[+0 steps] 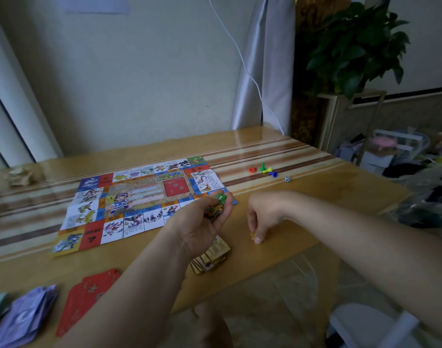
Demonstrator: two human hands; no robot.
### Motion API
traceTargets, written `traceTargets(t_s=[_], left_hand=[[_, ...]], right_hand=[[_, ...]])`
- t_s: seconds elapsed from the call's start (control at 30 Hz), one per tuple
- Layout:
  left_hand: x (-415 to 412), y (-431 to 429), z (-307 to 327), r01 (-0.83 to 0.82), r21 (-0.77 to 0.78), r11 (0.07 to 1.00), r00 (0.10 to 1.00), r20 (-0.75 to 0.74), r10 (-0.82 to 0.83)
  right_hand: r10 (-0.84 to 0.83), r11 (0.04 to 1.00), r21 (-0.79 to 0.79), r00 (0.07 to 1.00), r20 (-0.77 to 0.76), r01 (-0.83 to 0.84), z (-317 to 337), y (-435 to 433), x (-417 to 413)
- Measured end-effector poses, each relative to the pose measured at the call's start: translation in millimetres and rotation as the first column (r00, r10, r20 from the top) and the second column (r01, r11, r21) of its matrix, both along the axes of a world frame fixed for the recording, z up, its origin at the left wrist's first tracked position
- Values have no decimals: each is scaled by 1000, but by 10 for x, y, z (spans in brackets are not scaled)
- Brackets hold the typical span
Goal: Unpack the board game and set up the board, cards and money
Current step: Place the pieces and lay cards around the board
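Note:
The colourful game board (pixel 129 202) lies unfolded flat on the wooden table (pixel 315 197). My left hand (pixel 202 222) is cupped palm up at the board's near right corner and holds a handful of small green and mixed-colour pieces (pixel 218 203). My right hand (pixel 262 217) reaches down to the tabletop and pinches a small yellow piece (pixel 252 236). A stack of gold-edged cards (pixel 212 257) lies under my left wrist. Red cards (pixel 86 297) and purple notes (pixel 23 320) sit at the near left edge.
Red, green, yellow and blue pawns (pixel 263 170) and a white die (pixel 287 179) stand beyond the board on the right. Crumpled paper (pixel 20 175) lies at the far left. A potted plant (pixel 353 46) and clutter stand right of the table.

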State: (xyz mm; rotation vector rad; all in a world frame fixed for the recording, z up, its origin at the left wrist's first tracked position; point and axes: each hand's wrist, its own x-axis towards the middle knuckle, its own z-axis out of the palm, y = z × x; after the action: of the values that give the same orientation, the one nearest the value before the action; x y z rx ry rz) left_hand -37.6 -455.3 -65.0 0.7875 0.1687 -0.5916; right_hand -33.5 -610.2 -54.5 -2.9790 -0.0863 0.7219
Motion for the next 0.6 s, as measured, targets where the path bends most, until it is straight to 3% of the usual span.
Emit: traceTargets(t_s=[0.3, 0.6], left_hand=[[-20, 33, 15, 0, -3, 1000, 1000, -3, 0], [-49, 84, -2, 8, -10, 1000, 1000, 0, -8]], right_hand=[[-53, 986, -158, 998, -25, 48, 25, 99, 56], [-100, 994, -58, 994, -42, 98, 8, 48, 44]])
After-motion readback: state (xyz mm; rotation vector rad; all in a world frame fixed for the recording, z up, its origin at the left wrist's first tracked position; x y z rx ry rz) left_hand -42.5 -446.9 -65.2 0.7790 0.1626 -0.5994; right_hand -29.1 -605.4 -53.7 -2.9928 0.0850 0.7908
